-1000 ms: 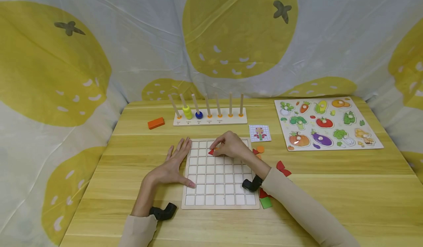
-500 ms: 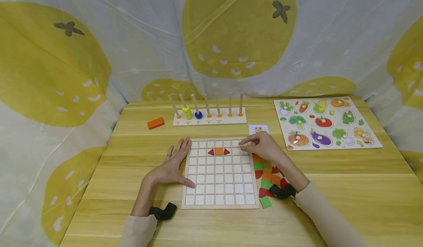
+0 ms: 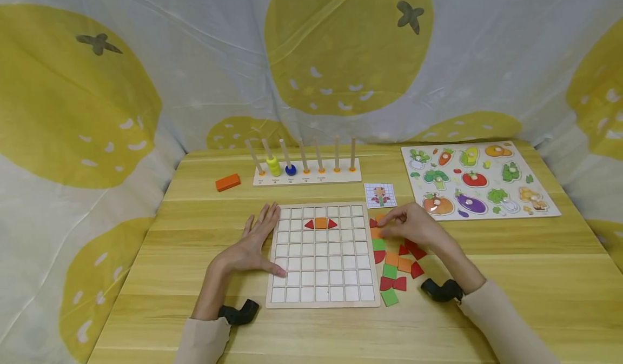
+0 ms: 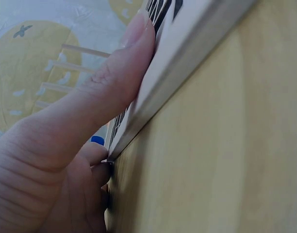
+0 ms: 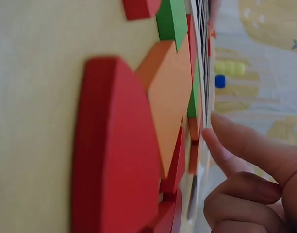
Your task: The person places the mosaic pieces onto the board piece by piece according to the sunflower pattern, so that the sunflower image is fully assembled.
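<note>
My left hand (image 3: pixel 250 247) rests on the left edge of a wooden grid board (image 3: pixel 313 303), fingers spread, thumb on its face; in the left wrist view the thumb (image 4: pixel 114 77) lies over the rim. On the board an orange square (image 3: pixel 320 223) sits between two red triangles (image 3: pixel 332 223). My right hand (image 3: pixel 413 226) is right of the board, thumb and index finger apart beside orange pieces (image 3: pixel 376 233), partly covering them. In the right wrist view the other fingers (image 5: pixel 240 204) are curled; I see nothing held.
Red, orange and green pieces (image 3: pixel 390 271) lie right of the board. A pattern card (image 3: pixel 380 196) is behind them. Farther back stand a peg rack (image 3: pixel 311 177) with yellow and blue beads, an orange block (image 3: pixel 227 183) and a vegetable puzzle (image 3: pixel 479 183).
My right hand has left the red triangle on the board, where the orange square and both triangles now show, and moved right to the loose pieces. My left hand has stayed put.
</note>
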The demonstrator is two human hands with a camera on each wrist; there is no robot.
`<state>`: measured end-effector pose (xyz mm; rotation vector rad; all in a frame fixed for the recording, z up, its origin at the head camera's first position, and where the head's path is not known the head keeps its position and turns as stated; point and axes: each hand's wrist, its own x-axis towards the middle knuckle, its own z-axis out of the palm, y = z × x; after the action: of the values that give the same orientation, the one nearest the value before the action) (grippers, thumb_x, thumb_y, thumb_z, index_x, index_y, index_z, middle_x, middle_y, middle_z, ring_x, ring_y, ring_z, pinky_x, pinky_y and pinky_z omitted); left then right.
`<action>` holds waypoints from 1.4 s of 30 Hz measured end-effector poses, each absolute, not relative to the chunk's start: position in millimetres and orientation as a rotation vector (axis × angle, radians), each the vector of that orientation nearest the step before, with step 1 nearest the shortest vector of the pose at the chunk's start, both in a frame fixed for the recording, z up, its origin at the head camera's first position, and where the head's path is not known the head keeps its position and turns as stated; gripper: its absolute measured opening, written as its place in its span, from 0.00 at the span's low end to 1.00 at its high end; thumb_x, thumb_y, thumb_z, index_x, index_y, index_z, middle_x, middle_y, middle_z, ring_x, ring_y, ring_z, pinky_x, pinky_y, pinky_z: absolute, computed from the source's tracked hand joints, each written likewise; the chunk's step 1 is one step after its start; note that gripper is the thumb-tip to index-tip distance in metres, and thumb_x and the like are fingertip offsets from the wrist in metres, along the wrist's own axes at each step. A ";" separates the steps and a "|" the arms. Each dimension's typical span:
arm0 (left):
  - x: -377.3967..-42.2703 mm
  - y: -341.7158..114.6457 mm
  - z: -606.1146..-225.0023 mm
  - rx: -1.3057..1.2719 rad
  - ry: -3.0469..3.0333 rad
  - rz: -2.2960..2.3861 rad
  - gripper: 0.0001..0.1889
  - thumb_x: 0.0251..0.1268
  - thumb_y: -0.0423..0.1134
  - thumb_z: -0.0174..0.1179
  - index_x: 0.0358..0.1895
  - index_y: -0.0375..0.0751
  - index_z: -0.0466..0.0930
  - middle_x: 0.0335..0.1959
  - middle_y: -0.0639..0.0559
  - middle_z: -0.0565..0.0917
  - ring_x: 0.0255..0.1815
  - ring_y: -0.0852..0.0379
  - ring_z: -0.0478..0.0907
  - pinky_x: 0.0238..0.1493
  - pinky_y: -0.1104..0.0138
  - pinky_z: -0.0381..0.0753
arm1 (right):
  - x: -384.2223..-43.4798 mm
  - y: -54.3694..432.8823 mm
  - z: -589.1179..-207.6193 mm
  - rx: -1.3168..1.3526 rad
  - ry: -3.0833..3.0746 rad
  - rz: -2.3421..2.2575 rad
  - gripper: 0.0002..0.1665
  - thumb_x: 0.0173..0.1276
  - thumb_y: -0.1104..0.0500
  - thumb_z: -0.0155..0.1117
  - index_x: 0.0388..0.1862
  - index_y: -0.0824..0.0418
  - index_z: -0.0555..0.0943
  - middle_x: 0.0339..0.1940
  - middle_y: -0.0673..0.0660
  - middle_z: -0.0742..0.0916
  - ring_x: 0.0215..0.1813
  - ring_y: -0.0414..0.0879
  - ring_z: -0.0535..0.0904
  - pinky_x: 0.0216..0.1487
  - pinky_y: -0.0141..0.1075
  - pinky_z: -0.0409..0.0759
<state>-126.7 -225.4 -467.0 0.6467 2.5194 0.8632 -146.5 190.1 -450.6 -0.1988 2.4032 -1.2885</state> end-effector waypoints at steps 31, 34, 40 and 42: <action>-125.6 -226.1 -465.6 0.646 2.506 0.886 0.79 0.42 0.56 0.84 0.84 0.38 0.28 0.87 0.42 0.27 0.87 0.41 0.19 0.81 0.38 0.20 | -148.0 201.5 -450.6 -0.226 2.452 -1.158 0.11 0.61 0.59 0.80 0.40 0.61 0.90 0.16 0.48 0.65 0.23 0.43 0.59 0.25 0.32 0.57; -125.9 -226.0 -466.1 0.645 2.506 0.891 0.79 0.42 0.56 0.84 0.84 0.38 0.28 0.87 0.42 0.27 0.87 0.40 0.20 0.81 0.38 0.20 | -148.0 200.6 -450.1 -0.236 2.426 -1.169 0.11 0.61 0.59 0.80 0.41 0.62 0.90 0.17 0.48 0.65 0.23 0.43 0.59 0.26 0.33 0.57; -125.9 -225.3 -466.4 0.635 2.512 0.880 0.79 0.41 0.57 0.84 0.84 0.39 0.28 0.87 0.44 0.27 0.87 0.42 0.20 0.82 0.39 0.20 | -148.9 204.1 -446.1 -0.230 2.424 -1.144 0.11 0.62 0.60 0.79 0.43 0.62 0.90 0.16 0.48 0.66 0.23 0.43 0.60 0.25 0.33 0.59; -125.8 -225.0 -466.3 0.633 2.511 0.880 0.79 0.41 0.57 0.84 0.84 0.39 0.28 0.87 0.44 0.27 0.87 0.42 0.20 0.82 0.39 0.20 | -149.3 206.2 -444.8 -0.228 2.428 -1.131 0.12 0.62 0.59 0.79 0.43 0.62 0.89 0.16 0.48 0.66 0.23 0.43 0.60 0.25 0.33 0.59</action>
<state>-125.8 -225.0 -466.3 0.6334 2.5106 0.8803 -149.3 206.2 -444.8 -0.2282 2.4282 -1.1311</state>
